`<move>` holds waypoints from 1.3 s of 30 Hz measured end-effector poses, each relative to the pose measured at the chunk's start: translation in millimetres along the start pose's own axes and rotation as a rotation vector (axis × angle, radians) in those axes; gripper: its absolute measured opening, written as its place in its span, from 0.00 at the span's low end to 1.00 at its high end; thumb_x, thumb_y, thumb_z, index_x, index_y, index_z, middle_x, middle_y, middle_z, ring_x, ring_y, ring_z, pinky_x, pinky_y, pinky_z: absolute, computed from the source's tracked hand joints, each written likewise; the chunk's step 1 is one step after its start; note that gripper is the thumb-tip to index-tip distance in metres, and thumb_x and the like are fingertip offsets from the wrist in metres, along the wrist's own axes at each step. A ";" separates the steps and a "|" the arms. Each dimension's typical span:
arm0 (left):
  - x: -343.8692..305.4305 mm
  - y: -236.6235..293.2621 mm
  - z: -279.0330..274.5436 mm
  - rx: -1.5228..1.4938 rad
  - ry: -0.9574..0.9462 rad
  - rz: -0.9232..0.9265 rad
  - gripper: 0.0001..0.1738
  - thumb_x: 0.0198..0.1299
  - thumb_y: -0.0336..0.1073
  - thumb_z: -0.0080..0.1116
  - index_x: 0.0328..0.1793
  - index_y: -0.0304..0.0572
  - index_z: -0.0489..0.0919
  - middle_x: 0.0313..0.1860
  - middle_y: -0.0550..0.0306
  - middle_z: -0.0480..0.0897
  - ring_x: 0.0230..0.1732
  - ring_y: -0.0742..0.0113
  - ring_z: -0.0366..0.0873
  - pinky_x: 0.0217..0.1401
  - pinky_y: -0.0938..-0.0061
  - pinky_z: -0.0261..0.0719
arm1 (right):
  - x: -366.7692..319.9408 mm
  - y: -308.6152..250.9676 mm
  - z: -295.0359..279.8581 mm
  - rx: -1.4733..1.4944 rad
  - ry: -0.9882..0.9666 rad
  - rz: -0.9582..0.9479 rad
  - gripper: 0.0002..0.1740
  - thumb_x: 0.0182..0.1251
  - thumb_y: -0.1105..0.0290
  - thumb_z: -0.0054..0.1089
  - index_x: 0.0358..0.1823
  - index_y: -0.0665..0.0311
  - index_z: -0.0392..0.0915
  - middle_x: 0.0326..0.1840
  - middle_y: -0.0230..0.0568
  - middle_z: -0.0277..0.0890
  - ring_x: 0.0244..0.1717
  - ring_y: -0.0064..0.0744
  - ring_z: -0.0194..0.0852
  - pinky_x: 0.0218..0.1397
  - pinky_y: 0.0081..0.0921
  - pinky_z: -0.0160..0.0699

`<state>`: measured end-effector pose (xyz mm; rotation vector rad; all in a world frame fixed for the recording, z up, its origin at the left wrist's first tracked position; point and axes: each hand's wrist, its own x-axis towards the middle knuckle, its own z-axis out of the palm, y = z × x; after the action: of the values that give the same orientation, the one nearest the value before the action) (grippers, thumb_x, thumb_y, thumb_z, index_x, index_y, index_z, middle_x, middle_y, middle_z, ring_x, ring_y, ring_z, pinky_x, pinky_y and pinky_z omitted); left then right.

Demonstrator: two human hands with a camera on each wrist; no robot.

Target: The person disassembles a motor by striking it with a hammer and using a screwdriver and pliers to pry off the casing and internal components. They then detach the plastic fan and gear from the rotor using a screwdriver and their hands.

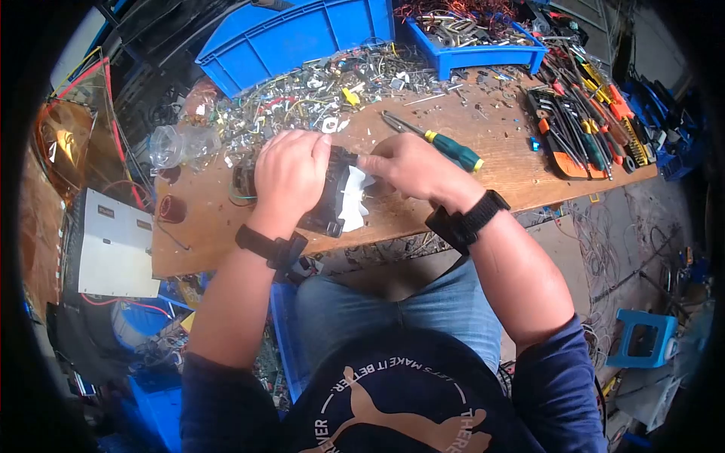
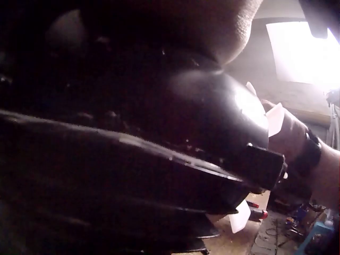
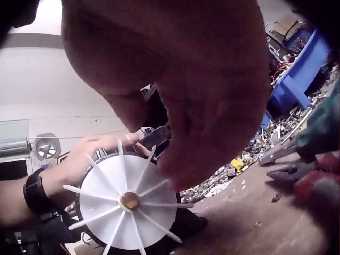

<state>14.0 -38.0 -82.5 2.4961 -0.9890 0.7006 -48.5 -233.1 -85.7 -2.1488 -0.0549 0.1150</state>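
Observation:
A black motor (image 1: 326, 211) with a rounded, ribbed housing (image 2: 207, 117) lies on the wooden bench. At its right end is a white fan wheel (image 3: 106, 180) with thin radial blades and a brass-coloured hub (image 3: 129, 201). My left hand (image 1: 291, 174) grips the housing from above, fingers over its far side. Beside the fan, my right hand (image 1: 411, 170) has its fingers curled at the motor's upper rim. A dark flat piece (image 3: 154, 138) shows between its thumb and fingers; I cannot tell whether it belongs to the motor.
Pliers with green and yellow handles (image 1: 453, 153) lie just beyond my right hand. Loose metal scraps (image 1: 302, 94) cover the back of the bench (image 1: 498, 177), below a blue crate (image 1: 302, 38). A blue bin (image 1: 483, 58) of parts and a tool rack (image 1: 578, 136) stand at the right.

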 end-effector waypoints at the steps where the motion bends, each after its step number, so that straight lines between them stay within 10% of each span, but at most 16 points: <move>1: 0.0 -0.4 0.3 0.001 0.002 0.007 0.17 0.67 0.42 0.49 0.34 0.40 0.84 0.35 0.51 0.84 0.43 0.49 0.79 0.51 0.58 0.75 | 3.0 -3.4 -1.1 0.001 -0.031 0.026 0.21 0.66 0.57 0.62 0.36 0.74 0.82 0.23 0.41 0.78 0.23 0.27 0.75 0.28 0.27 0.75; 17: 0.0 -0.9 -2.1 0.017 -0.019 0.026 0.16 0.67 0.39 0.50 0.35 0.36 0.83 0.35 0.47 0.83 0.41 0.45 0.79 0.48 0.57 0.75 | 2.6 -0.7 9.6 -0.005 0.065 -0.152 0.10 0.61 0.69 0.64 0.34 0.70 0.83 0.24 0.45 0.81 0.28 0.32 0.78 0.38 0.31 0.77; 23: -0.1 -3.0 -0.3 0.006 -0.025 0.011 0.16 0.67 0.40 0.50 0.36 0.36 0.83 0.36 0.47 0.83 0.43 0.45 0.79 0.49 0.57 0.75 | -8.6 4.1 25.3 -0.262 0.308 -0.551 0.07 0.55 0.73 0.64 0.31 0.70 0.82 0.34 0.50 0.80 0.37 0.49 0.78 0.43 0.36 0.77; 39: -5.7 -5.3 3.6 -0.041 0.096 -0.024 0.14 0.61 0.38 0.54 0.27 0.40 0.83 0.30 0.52 0.83 0.39 0.53 0.79 0.52 0.60 0.74 | -22.7 -13.6 26.2 -0.291 0.285 -0.497 0.06 0.55 0.78 0.66 0.33 0.72 0.81 0.40 0.52 0.79 0.40 0.51 0.79 0.45 0.36 0.78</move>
<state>15.3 -33.1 -89.4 2.4107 -0.9281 0.7765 -73.8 -205.8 -87.2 -2.3507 -0.4583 -0.5141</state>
